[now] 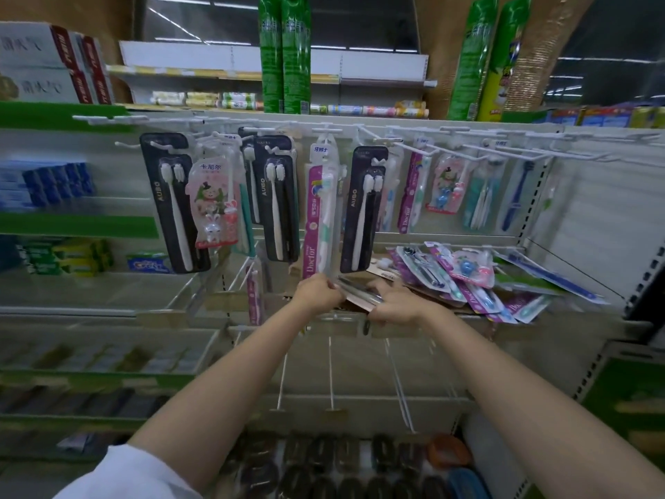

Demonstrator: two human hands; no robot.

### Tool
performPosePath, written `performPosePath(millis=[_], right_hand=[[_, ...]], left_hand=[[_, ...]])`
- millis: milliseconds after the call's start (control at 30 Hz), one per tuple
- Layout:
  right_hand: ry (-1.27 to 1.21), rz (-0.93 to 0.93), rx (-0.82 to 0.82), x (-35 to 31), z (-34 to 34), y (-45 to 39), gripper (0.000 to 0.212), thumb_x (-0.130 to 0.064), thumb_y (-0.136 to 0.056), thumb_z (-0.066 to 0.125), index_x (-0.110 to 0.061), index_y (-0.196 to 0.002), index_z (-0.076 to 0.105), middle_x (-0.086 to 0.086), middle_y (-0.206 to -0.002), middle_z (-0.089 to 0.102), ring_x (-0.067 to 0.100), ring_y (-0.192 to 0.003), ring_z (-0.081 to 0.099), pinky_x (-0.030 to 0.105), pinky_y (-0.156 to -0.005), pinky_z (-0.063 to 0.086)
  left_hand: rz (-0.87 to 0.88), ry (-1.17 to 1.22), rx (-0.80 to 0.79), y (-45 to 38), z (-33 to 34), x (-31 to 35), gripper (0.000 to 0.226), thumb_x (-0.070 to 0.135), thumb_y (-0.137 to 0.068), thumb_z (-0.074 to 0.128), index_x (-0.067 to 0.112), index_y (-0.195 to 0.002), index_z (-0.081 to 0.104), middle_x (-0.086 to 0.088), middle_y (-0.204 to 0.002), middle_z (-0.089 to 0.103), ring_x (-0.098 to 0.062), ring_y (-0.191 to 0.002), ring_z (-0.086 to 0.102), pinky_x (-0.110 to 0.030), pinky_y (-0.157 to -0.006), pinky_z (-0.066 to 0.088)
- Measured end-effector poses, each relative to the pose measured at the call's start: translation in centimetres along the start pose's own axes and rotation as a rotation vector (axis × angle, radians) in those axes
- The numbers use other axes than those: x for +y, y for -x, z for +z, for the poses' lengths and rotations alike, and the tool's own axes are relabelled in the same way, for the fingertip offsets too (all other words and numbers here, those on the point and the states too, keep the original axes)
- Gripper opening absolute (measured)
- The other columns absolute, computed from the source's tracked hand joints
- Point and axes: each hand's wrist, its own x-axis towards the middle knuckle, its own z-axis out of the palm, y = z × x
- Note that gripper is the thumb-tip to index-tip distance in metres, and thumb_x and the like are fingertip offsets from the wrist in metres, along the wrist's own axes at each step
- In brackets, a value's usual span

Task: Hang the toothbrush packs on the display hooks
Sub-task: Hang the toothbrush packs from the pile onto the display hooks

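A dark toothbrush pack [360, 290] is lying low at the shelf [446, 315] edge, gripped at both ends: the left hand [318, 292] is pinching its near end, the right hand [397, 304] is curling its fingers [378, 313] around the other, probably to turn its hang hole upward. Just to the right, a loose pile of packs [478, 279] is waiting on the shelf. Above, white display hooks [442, 149] are carrying hung packs [277, 196], some prongs showing room
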Motion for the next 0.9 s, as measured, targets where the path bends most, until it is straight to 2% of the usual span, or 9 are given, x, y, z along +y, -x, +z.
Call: performPosePath(millis=[200, 300, 367, 433, 533, 600, 700, 833, 900], right_hand=[[-0.014, 0.035, 0.001, 1.1, 0.9, 3.2, 0.076, -0.021, -0.075, 0.063, -0.025, -0.142, 0.029, 0.011, -0.129, 0.037, 0.027, -0.121, 0.033, 0.037, -0.096, 0.040], [0.020, 0.034, 0.008, 1.8, 0.8, 4.0, 0.068, -0.052, -0.073, 0.059, -0.029, -0.135, 0.044, 0.008, -0.130, 0.042, 0.027, -0.123, 0.032, 0.037, -0.098, 0.030], [-0.012, 0.041, 0.108, 2.5, 0.4, 4.1, 0.069, -0.070, -0.071, 0.048, -0.029, -0.125, 0.056, 0.008, -0.128, 0.050, 0.028, -0.123, 0.037, 0.040, -0.100, 0.033], [-0.052, 0.076, 0.236, 3.4, -0.1, 3.9, 0.059, -0.062, -0.081, 0.047, -0.021, -0.121, 0.058, 0.011, -0.127, 0.051, 0.029, -0.122, 0.042, 0.044, -0.102, 0.037], [-0.023, 0.122, 0.371, 4.9, -0.9, 3.3, 0.040, -0.040, -0.092, 0.050, -0.013, -0.121, 0.055, 0.016, -0.130, 0.048, 0.033, -0.123, 0.041, 0.041, -0.103, 0.037], [-0.037, 0.145, 0.407, 5.5, -1.3, 2.8, 0.041, -0.035, -0.093, 0.049, -0.011, -0.126, 0.051, 0.018, -0.134, 0.042, 0.035, -0.127, 0.036, 0.042, -0.105, 0.035], [-0.060, 0.154, 0.424, 6.3, -2.0, 2.2, 0.048, -0.031, -0.094, 0.049, -0.007, -0.135, 0.042, 0.021, -0.141, 0.033, 0.038, -0.132, 0.032, 0.041, -0.109, 0.031], [0.021, 0.123, 0.370, 7.1, -2.7, 1.4, 0.056, -0.038, -0.095, 0.046, -0.008, -0.142, 0.035, 0.022, -0.145, 0.034, 0.039, -0.134, 0.030, 0.041, -0.109, 0.031], [0.059, 0.109, 0.320, 7.5, -2.9, 0.7, 0.058, -0.042, -0.095, 0.044, -0.010, -0.143, 0.032, 0.020, -0.147, 0.032, 0.038, -0.136, 0.027, 0.043, -0.110, 0.030]], left_hand=[[-0.094, 0.532, -0.283, 2.1, 2.6, 1.2, 0.021, 0.009, -0.093, 0.052, 0.007, -0.114, 0.051, -0.008, -0.078, 0.055, -0.014, -0.057, 0.061, -0.029, -0.056, 0.053], [-0.098, 0.695, -0.292, 2.4, 3.6, 1.9, 0.009, -0.001, -0.092, 0.050, 0.007, -0.091, 0.054, -0.010, -0.082, 0.056, -0.018, -0.067, 0.058, -0.027, -0.056, 0.054], [-0.114, 0.721, -0.313, 2.7, 4.0, 2.3, 0.006, 0.002, -0.091, 0.053, 0.005, -0.097, 0.052, -0.013, -0.093, 0.056, -0.023, -0.078, 0.061, -0.032, -0.066, 0.056], [-0.142, 0.718, -0.311, 2.7, 4.3, 2.5, 0.016, 0.005, -0.091, 0.056, 0.002, -0.106, 0.051, -0.014, -0.097, 0.055, -0.026, -0.087, 0.060, -0.037, -0.074, 0.054], [-0.125, 0.622, -0.294, 2.8, 4.3, 2.9, 0.007, 0.005, -0.088, 0.060, 0.009, -0.086, 0.054, -0.007, -0.086, 0.056, -0.018, -0.077, 0.058, -0.029, -0.065, 0.051], [-0.093, 0.546, -0.271, 2.4, 4.2, 3.0, 0.015, 0.007, -0.086, 0.063, 0.016, -0.081, 0.052, -0.005, -0.092, 0.055, -0.018, -0.085, 0.055, -0.028, -0.069, 0.047], [-0.052, 0.472, -0.241, 2.2, 4.0, 3.6, 0.014, 0.006, -0.085, 0.062, 0.015, -0.094, 0.058, -0.004, -0.106, 0.054, -0.019, -0.099, 0.050, -0.029, -0.081, 0.041], [-0.044, 0.500, -0.204, 2.2, 3.8, 4.5, 0.019, 0.001, -0.088, 0.057, 0.010, -0.104, 0.059, -0.005, -0.109, 0.052, -0.015, -0.094, 0.052, -0.024, -0.073, 0.043], [-0.042, 0.488, -0.144, 2.1, 3.8, 5.0, 0.019, 0.001, -0.087, 0.059, 0.010, -0.104, 0.062, -0.005, -0.113, 0.052, -0.019, -0.103, 0.051, -0.029, -0.087, 0.041]])
